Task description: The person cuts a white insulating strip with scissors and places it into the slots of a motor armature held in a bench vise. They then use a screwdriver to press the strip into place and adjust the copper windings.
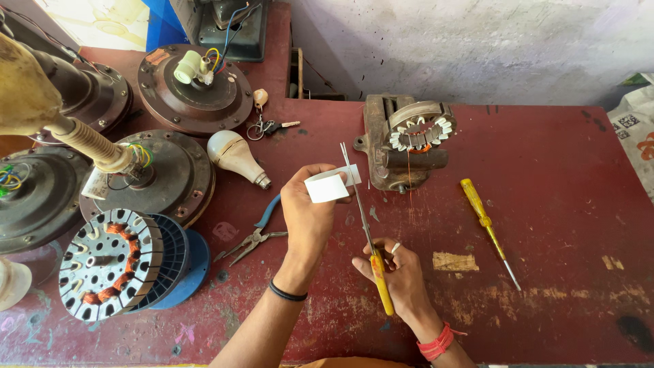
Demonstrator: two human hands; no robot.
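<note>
A folded strip of white paper (pixel 328 185) sits above the middle of the red tabletop (pixel 558 225), pinched in the left hand (pixel 308 215), with the scissors (pixel 364 225) rising just to its right so that the blades cross the paper's right edge. The left hand is curled, thumb and fingers closed on the paper's near side. The right hand (pixel 402 272) lies lower and to the right, close to the tabletop, its fingers wrapped round the scissors' yellow handle (pixel 381 283); the two thin blades stand slightly parted at their tips (the paper looks caught between them, though the exact contact is hard to make out).

Beyond the blades a small bench vise (pixel 385 146) holds a wound stator ring (pixel 419 127). A yellow-handled screwdriver (pixel 487 228) lies well to the right of both hands, and blue-handled pliers (pixel 255 235) lie just left of the left wrist. A white bulb (pixel 235 157) rests farther left, near the fan motor housings (pixel 194 85). At the far right edge a white printed bag (pixel 637 129) shows a square black code mark and an orange pattern.
</note>
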